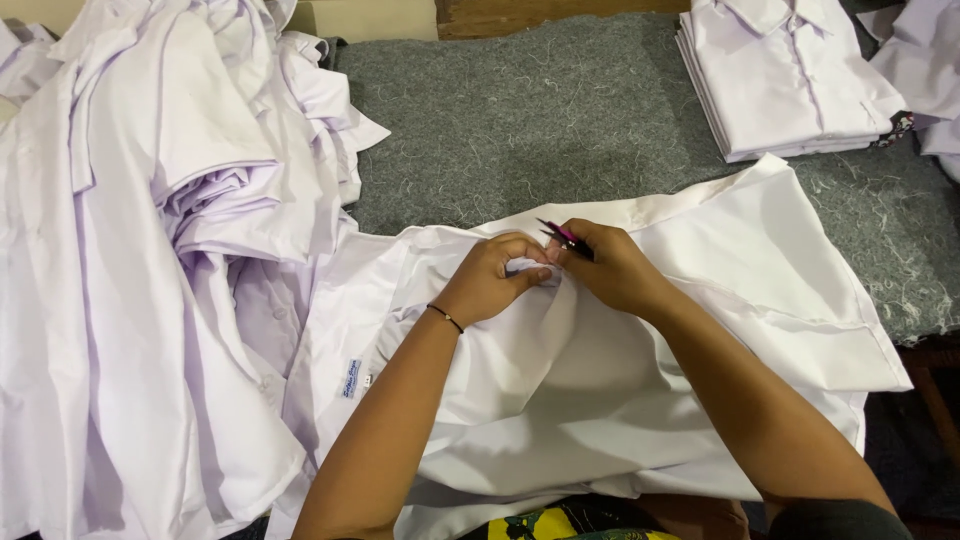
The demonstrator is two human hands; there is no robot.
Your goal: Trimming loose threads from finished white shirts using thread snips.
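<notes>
A white shirt (620,400) is spread flat on a grey felt table cover (520,120), directly under both hands. The left hand (490,280) is closed in a pinch on a small fold of the shirt's cloth, thumb and forefinger pressed together. The right hand (610,265) is curled shut around a small pink-handled thread snip (562,236), whose tip is held right against the pinched fold.

The cloth appears thin, soft and light; it is judged likely to slide and wrinkle easily, so it would best be gripped by a pinched fold or along a seam, close to the spot being worked. A thin bracelet (446,317) is worn on the left wrist, and a small sewn-in label (351,378) is seen below and to the left of the pinch.

To the left of the grip, a loose heap of white shirts (150,250) crowds against the spread shirt and overlaps its edge. Beyond the grip, up and to the right, a neat folded stack of shirts (790,80) is set well apart.
</notes>
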